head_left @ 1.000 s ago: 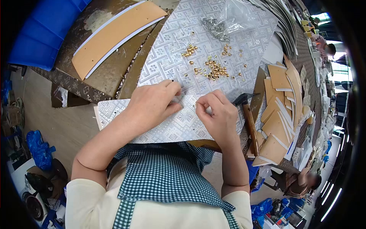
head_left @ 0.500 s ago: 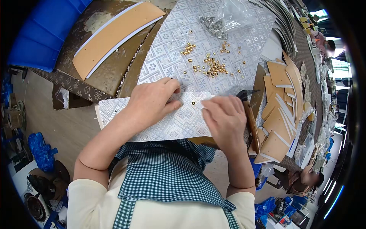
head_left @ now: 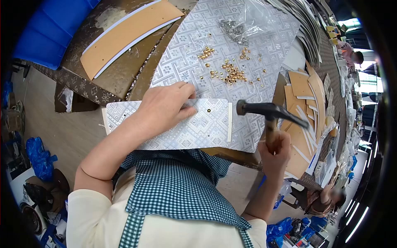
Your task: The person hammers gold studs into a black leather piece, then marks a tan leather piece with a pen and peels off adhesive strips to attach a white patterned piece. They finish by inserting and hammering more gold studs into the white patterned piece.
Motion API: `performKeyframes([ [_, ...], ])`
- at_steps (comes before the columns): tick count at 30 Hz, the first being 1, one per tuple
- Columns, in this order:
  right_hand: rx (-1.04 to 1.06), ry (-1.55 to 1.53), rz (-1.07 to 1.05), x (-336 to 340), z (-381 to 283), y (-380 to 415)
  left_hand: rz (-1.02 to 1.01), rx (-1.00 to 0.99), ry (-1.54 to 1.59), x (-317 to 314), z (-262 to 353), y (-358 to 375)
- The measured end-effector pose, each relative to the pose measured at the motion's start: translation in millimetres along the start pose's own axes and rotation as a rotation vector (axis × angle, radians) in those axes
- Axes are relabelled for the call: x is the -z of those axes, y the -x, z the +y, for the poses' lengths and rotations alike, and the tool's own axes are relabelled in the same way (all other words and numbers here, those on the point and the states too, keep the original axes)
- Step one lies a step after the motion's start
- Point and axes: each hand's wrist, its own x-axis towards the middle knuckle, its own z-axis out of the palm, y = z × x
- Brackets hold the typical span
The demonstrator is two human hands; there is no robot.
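Observation:
A curved, silver-patterned panel (head_left: pixel 178 132) lies in front of me, with a gold-coloured eyelet (head_left: pixel 209 110) near its right end. My left hand (head_left: pixel 165 103) rests on the panel, its fingers curled at the far edge and its thumb on the face. What lies under those fingers is hidden. To the right of the panel, my right hand (head_left: pixel 275 153) is wrapped round the wooden handle of a hammer (head_left: pixel 273 110). The hammer's head is raised, slightly blurred, apart from the panel. Beyond it, loose gold eyelets (head_left: pixel 233 74) are scattered on a patterned sheet (head_left: pixel 182 62).
A clear plastic bag (head_left: pixel 258 18) and small silver pieces (head_left: pixel 233 31) lie at the back. Tan curved panels (head_left: pixel 300 89) are piled on the right. Another tan panel (head_left: pixel 132 35) lies at left, beside a blue bin (head_left: pixel 49 31). Other people sit farther right.
My right hand has moved right, away from the eyelet on the panel, and picked up the hammer, which lay beside it. My left hand stays on the panel.

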Motion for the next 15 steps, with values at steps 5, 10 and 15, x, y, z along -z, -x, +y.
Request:
performKeyframes([
  [5, 0.341, -0.339, 0.173, -9.0, -56.5, 12.7, -0.028, 0.016, 0.001, 0.6, 2.1, 0.2],
  [10, 0.116, 0.311, -0.363, -29.8, -51.2, 19.0, -0.042, 0.032, -0.016, 1.2, 2.0, -0.6],
  [15, 0.207, 0.197, -0.2, -23.2, -56.2, 10.6, -0.022, 0.001, 0.011, -0.4, 0.3, 0.5],
])
